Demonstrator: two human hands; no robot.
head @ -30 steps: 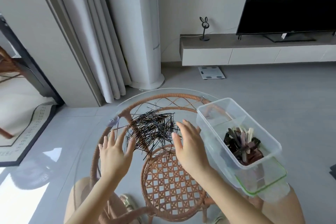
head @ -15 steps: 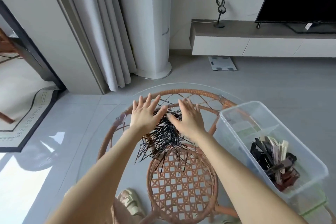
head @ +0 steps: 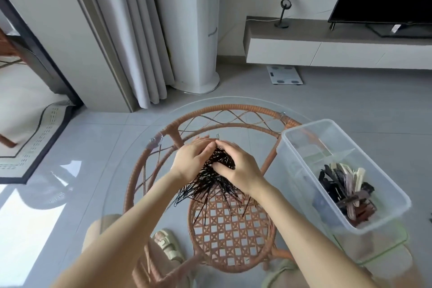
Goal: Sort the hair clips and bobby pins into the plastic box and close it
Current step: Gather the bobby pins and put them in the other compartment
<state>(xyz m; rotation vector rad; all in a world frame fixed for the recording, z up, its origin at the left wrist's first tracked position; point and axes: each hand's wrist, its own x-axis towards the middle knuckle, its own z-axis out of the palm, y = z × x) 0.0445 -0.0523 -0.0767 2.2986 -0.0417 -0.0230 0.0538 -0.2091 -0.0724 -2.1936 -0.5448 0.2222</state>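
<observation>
On the glass surface (head: 121, 170), toward its left of centre, our left hand (head: 190, 161) cups one side of the bobby pins (head: 210, 184), fingers curled against the heap. Our right hand (head: 238, 168) presses in from the other side, thumb over the top, so both grips are partly closed around the bundle. We cannot tell whether any pins are lifted off the glass. They look thin, light and slick, likely to slide and splay, so we judge it best to squeeze at the bundle's middle. Further right, the plastic box (head: 304, 133) sits open with the hair clips (head: 346, 192) piled at its near end.
</observation>
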